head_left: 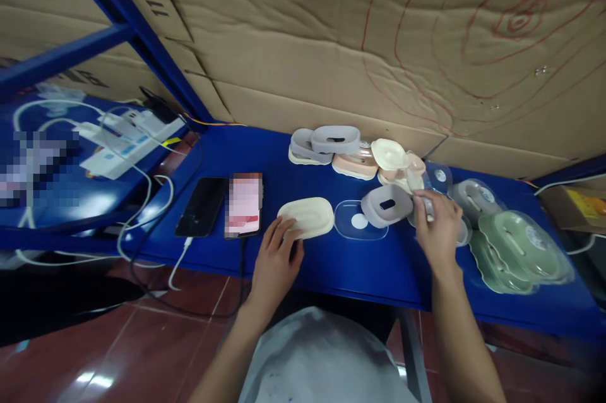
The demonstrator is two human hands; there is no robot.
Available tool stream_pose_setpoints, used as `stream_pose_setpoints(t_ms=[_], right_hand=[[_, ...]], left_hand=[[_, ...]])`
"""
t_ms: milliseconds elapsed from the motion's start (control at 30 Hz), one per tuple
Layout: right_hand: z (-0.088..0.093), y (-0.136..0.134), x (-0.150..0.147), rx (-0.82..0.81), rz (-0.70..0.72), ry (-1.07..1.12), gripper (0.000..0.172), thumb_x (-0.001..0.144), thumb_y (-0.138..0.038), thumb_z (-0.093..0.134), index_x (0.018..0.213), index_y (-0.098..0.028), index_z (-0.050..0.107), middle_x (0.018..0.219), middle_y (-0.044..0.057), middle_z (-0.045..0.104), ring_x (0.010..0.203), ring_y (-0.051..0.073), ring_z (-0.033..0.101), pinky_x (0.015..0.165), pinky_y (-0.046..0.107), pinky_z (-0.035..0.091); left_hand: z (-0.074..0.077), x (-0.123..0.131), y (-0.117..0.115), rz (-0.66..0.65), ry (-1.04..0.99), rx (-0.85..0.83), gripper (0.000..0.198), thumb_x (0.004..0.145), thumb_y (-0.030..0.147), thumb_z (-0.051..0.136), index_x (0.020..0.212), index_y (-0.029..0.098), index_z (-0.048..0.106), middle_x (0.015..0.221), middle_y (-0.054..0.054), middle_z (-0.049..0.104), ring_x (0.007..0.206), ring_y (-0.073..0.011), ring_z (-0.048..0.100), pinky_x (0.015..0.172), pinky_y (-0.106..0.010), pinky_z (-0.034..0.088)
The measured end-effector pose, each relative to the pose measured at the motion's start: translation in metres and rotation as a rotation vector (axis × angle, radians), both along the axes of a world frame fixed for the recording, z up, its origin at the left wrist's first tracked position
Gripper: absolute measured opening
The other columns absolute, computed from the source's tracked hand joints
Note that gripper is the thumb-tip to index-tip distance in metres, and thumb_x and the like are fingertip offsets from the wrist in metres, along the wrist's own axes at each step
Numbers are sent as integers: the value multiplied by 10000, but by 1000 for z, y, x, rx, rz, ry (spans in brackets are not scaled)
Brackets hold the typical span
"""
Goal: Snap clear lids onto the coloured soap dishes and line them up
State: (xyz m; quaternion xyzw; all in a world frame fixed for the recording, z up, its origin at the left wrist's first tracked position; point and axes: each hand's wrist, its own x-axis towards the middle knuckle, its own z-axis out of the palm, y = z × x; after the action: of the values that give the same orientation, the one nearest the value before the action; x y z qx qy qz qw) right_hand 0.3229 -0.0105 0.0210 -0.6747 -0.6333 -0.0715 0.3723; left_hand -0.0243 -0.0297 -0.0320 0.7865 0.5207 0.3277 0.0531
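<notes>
My left hand rests on the blue shelf with its fingers curled at the near edge of a cream oval tray. My right hand pinches a small pale piece beside a grey oval dish part. A clear oval lid with a white sticker lies between the cream tray and the grey part. Behind them lie grey, pink and cream dish parts in a heap.
Green dishes in clear lids are stacked at the right, a grey one behind them. Two phones lie at the left with cables. A power strip with chargers sits on the left shelf. Cardboard backs the shelf.
</notes>
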Motion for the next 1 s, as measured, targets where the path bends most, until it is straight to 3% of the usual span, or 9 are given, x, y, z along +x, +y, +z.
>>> stream_pose_setpoints(t_ms=[200,300,400,500,567,700,800,900,1000], right_hand=[[-2,-97,-37,202,-49,922,218,970,-419,697,1076,-229,708,950,30,710,883,213,702,852,415,553],[-12,-131,-31,81,-123,1274,252,938,-431,744,1085,-226,734,849,6,656,794,177,661,715,343,550],[-25,-145,-15,-100,-290,1381,415,896,-498,776,1181,-197,750,848,22,680,755,166,639,655,310,534],[-37,-147,-5,-187,-360,1275,589,887,-558,757,1357,-208,689,1036,58,737,818,182,668,742,348,566],[-42,-144,-6,-204,-361,1083,682,919,-582,707,1496,-240,580,1285,102,709,1040,244,697,934,445,567],[-43,-135,-19,-229,-298,474,704,983,-588,603,1578,-234,480,1652,165,428,1533,365,381,1235,633,301],[-36,-125,-23,-201,-197,250,603,1022,-532,560,1552,-249,510,1682,166,372,1573,367,308,1229,662,287],[-21,-107,-13,-129,-66,112,488,1057,-432,528,1520,-279,540,1590,144,511,1502,338,434,1191,635,356],[-2,-73,9,-103,77,-56,393,1069,-339,507,1441,-267,613,1498,122,616,1409,311,544,1151,564,410]], left_hand=[[10,-10,-25,-75,57,-68,146,1001,183,644,1144,203,663,1372,-112,685,1404,-339,562,1122,-542,549],[16,-8,-36,-75,91,-54,176,998,204,656,1174,206,671,1379,-122,688,1373,-345,593,1126,-578,526],[22,2,-38,-97,95,-24,222,998,205,662,1220,209,668,1393,-130,681,1359,-337,603,1151,-588,491],[27,18,-32,-176,116,-37,279,1020,220,637,1298,226,651,1432,-120,661,1396,-320,574,1178,-558,471],[29,29,-28,-213,143,-45,321,1033,245,618,1354,231,635,1462,-120,640,1416,-319,557,1196,-563,454],[28,51,-17,-260,196,-27,424,1039,290,619,1460,251,588,1514,-140,593,1418,-335,556,1186,-589,456],[28,65,-5,-285,238,-5,345,1016,296,661,1356,239,667,1506,-159,595,1401,-359,569,1176,-615,455],[31,69,10,-309,234,2,160,1018,258,651,1150,209,728,1418,-146,659,1293,-343,647,1138,-598,494],[36,63,26,-327,109,-17,169,1056,271,591,1178,221,697,1372,-119,683,1203,-283,694,1054,-488,573]])
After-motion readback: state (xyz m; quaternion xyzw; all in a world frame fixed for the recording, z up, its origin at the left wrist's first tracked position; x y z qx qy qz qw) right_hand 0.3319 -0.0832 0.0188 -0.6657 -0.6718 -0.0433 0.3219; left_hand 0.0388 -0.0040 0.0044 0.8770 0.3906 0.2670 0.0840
